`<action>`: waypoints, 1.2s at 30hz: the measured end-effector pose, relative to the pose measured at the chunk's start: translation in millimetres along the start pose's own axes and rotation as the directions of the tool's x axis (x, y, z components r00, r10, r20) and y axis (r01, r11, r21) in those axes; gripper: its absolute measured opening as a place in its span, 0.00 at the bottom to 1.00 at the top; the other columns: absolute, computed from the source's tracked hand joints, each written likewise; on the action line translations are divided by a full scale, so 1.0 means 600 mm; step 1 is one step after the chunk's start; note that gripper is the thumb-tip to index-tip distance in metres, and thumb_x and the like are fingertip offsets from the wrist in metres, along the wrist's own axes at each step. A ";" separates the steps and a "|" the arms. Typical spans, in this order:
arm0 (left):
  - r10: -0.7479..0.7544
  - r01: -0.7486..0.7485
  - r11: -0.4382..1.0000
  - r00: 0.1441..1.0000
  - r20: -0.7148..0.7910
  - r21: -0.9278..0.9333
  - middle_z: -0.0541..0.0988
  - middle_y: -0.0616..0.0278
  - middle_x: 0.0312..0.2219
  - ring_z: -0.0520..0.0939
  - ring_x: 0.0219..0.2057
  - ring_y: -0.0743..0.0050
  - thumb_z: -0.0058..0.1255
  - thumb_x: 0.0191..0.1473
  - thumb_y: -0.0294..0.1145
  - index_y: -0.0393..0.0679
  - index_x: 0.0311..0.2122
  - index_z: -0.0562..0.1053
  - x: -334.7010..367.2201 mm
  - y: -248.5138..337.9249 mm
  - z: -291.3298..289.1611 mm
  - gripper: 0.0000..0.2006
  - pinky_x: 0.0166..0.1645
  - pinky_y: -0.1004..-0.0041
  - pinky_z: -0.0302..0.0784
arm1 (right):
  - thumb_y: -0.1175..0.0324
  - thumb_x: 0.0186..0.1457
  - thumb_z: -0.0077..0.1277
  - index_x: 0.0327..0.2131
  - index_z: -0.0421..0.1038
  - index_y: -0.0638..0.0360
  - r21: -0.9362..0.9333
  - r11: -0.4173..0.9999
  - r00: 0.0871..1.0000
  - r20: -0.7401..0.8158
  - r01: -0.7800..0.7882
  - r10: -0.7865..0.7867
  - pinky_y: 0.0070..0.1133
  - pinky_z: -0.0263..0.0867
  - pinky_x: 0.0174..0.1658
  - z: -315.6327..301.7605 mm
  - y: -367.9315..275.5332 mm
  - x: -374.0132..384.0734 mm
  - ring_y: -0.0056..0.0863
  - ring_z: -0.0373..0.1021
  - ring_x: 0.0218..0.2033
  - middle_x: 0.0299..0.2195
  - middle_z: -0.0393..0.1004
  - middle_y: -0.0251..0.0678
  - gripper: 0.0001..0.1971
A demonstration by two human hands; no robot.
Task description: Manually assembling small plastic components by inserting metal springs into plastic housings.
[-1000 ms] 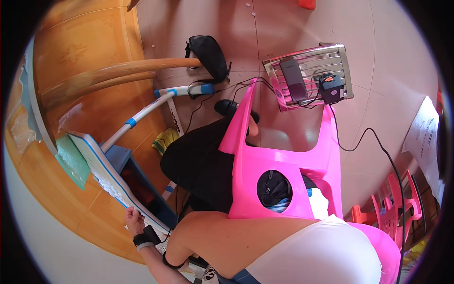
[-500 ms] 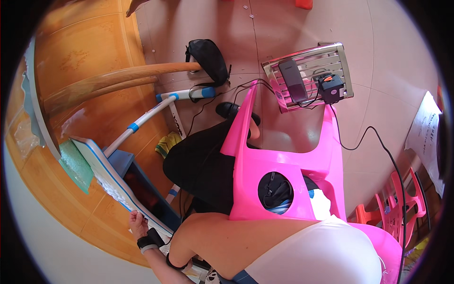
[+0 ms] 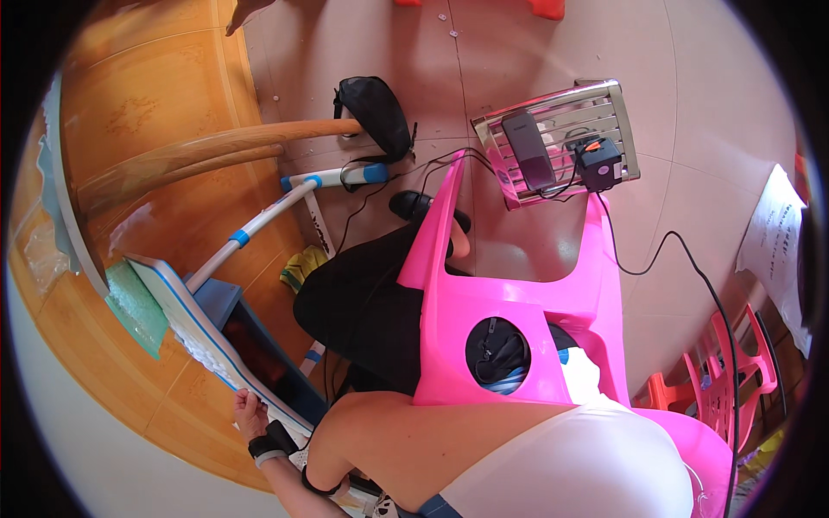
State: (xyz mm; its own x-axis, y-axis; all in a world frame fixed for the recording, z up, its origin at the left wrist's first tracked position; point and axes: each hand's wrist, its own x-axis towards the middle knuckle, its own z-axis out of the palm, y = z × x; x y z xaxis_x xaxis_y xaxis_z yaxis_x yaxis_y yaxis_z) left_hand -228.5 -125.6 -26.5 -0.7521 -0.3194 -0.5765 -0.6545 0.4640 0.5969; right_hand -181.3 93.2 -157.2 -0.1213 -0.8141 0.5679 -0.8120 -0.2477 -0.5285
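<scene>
Head: left hand (image 3: 249,418) at near edge of white table (image 3: 177,296), fingers curled in; whether they pinch anything, can't tell. Right hand can't be made out, state unknown. Table runs up-left from left hand in the picture, white bits (image 3: 201,349) on top between hand and green sheet (image 3: 136,309). Blue drawer unit (image 3: 291,380) under the table, just right of hand. Strap (image 3: 264,447) on left wrist. Pink chair (image 3: 518,293) well right of hand; slatted stool (image 3: 627,129) farther off, up-right.
</scene>
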 end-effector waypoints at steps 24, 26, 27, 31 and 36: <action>0.064 -0.064 0.996 0.998 -0.004 -0.068 0.75 0.70 0.26 0.73 0.25 0.80 0.55 0.51 0.26 0.47 0.33 0.70 0.006 -0.030 -0.020 0.06 0.31 0.80 0.69 | 0.68 0.37 0.55 0.29 0.77 0.58 0.013 1.000 0.997 0.077 0.002 -0.003 0.31 0.69 0.37 0.029 -0.029 0.004 0.36 0.73 0.35 0.32 0.77 0.40 0.11; 0.057 -0.057 0.996 0.998 0.005 -0.067 0.75 0.70 0.26 0.74 0.25 0.80 0.55 0.51 0.26 0.47 0.33 0.70 0.006 -0.026 -0.022 0.06 0.31 0.80 0.69 | 0.68 0.37 0.55 0.29 0.77 0.58 0.010 1.000 0.997 0.071 0.001 -0.002 0.31 0.69 0.37 0.024 -0.028 0.005 0.36 0.73 0.35 0.33 0.77 0.40 0.11; 0.055 -0.055 0.996 0.998 0.006 -0.064 0.76 0.69 0.26 0.74 0.25 0.80 0.55 0.51 0.26 0.47 0.33 0.70 0.003 -0.026 -0.018 0.06 0.31 0.80 0.69 | 0.68 0.37 0.55 0.29 0.77 0.58 0.011 1.000 0.998 0.069 0.000 -0.001 0.31 0.69 0.37 0.024 -0.028 0.006 0.35 0.73 0.35 0.33 0.77 0.40 0.11; 0.046 -0.047 0.996 0.999 -0.009 -0.070 0.76 0.69 0.26 0.74 0.25 0.80 0.55 0.51 0.26 0.47 0.33 0.70 0.004 -0.027 -0.018 0.06 0.30 0.80 0.69 | 0.68 0.37 0.55 0.30 0.77 0.58 0.019 1.000 0.998 0.066 -0.001 0.000 0.31 0.69 0.38 0.027 -0.030 0.010 0.35 0.73 0.35 0.33 0.77 0.40 0.11; 0.073 -0.072 0.993 0.997 0.006 -0.089 0.76 0.70 0.26 0.74 0.25 0.80 0.55 0.51 0.27 0.47 0.33 0.70 0.006 -0.031 -0.018 0.06 0.31 0.80 0.69 | 0.68 0.37 0.55 0.30 0.77 0.58 0.028 1.000 0.998 0.070 -0.004 0.002 0.31 0.69 0.38 0.032 -0.032 0.012 0.35 0.73 0.35 0.33 0.77 0.40 0.12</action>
State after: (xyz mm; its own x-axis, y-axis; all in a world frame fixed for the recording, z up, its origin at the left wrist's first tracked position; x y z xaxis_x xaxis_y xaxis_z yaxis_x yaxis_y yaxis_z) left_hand -220.0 -144.5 -33.7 -0.7971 -0.2796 -0.5351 -0.6031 0.4108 0.6837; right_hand -155.4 82.0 -155.0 -0.0829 -0.8494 0.5212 -0.7950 -0.2590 -0.5486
